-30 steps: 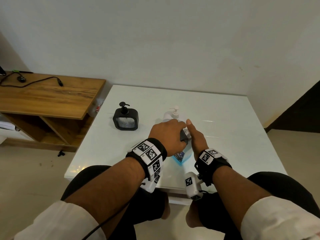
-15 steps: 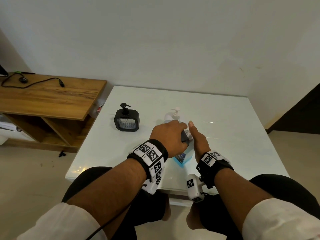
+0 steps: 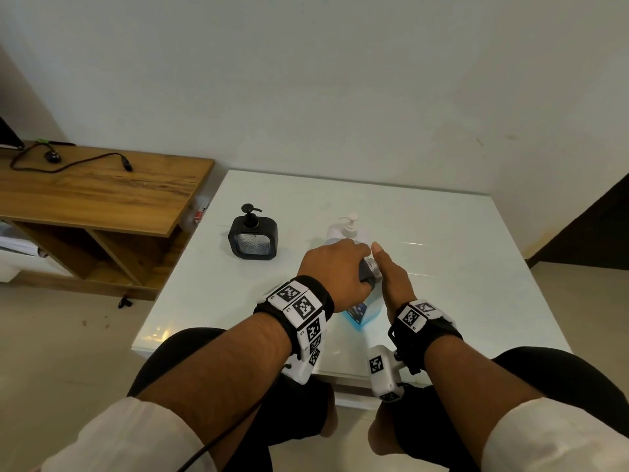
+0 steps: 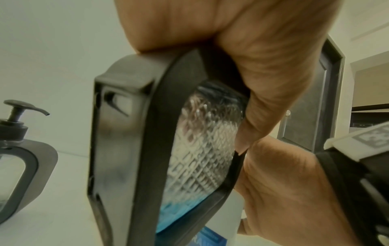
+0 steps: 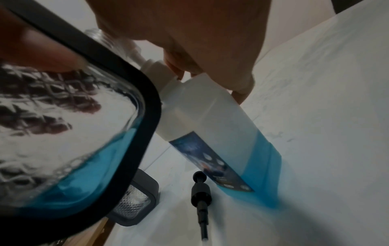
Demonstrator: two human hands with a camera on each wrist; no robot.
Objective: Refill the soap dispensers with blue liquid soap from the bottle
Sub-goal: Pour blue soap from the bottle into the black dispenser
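My left hand (image 3: 335, 270) grips a black-framed glass dispenser (image 3: 369, 272) with its pump off. It is tilted, and a little blue soap pools in its bottom (image 4: 179, 213). My right hand (image 3: 391, 281) curls round the upper part of the translucent soap bottle (image 5: 221, 124), which stands on the table with blue liquid in its lower part (image 3: 357, 313). The bottle's white pump head (image 3: 351, 222) shows beyond my hands. The dispenser's open glass neck sits close to the bottle's top. A second black dispenser (image 3: 253, 238) stands to the left with its pump on.
A loose black pump (image 5: 201, 191) lies on the white table (image 3: 442, 250) beside the bottle's base. A wooden shelf unit (image 3: 102, 195) with a black cable (image 3: 68, 161) stands at the left. My knees are under the table's near edge.
Both hands keep their holds on the dispenser and the bottle. Only the head view has shifted slightly.
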